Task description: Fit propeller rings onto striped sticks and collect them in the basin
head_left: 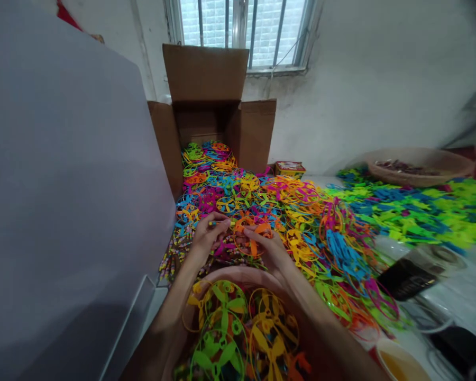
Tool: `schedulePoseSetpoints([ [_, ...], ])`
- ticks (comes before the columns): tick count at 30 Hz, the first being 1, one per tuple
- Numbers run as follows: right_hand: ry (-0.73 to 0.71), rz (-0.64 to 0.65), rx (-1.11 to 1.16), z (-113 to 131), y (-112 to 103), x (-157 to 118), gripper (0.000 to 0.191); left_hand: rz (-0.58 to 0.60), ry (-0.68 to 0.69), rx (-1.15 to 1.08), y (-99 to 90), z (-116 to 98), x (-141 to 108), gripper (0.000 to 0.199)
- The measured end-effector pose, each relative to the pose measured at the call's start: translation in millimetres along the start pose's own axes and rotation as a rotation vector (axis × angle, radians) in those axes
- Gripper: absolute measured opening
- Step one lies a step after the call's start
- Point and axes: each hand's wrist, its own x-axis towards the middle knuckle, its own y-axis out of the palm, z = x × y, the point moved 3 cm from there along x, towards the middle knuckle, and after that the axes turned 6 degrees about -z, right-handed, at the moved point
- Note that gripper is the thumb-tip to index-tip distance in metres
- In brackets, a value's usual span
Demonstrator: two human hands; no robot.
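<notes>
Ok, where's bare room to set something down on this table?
Bare white table shows right of the black object, below the green-blue pieces. A thin strip lies between the tin and those pieces. Crowded: the rings from the box to the bowl, around the left hand and right hand on the orange ring.

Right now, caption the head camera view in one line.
Left hand and right hand work an orange plastic ring propeller above heaped neon propellers beside a cardboard box.

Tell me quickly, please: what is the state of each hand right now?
Left hand: closed, holding a thin yellow-and-blue plastic stick.
Right hand: closed, holding an orange plastic ring-shaped propeller.
</notes>
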Motion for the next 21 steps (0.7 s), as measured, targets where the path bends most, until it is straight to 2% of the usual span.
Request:
schedulePoseSetpoints([
  [8, 0.01, -0.017, -0.002, 1.7, -4.3, -1.1, 0.044, 0.114, -0.018, 0.097, -3.3, 0.2, -4.0, 0.031],
  [15, 0.018, -0.007, 0.002, 3.3, -2.9, -5.0, 0.041, 0.173, -0.048, 0.123, -5.9, -2.8, -3.7, 0.035],
  [21, -0.022, 0.034, -0.1, 4.5, -1.9, -6.1, 0.036, 0.166, -0.016, 0.188, -8.0, -0.8, -0.2, 0.039],
])
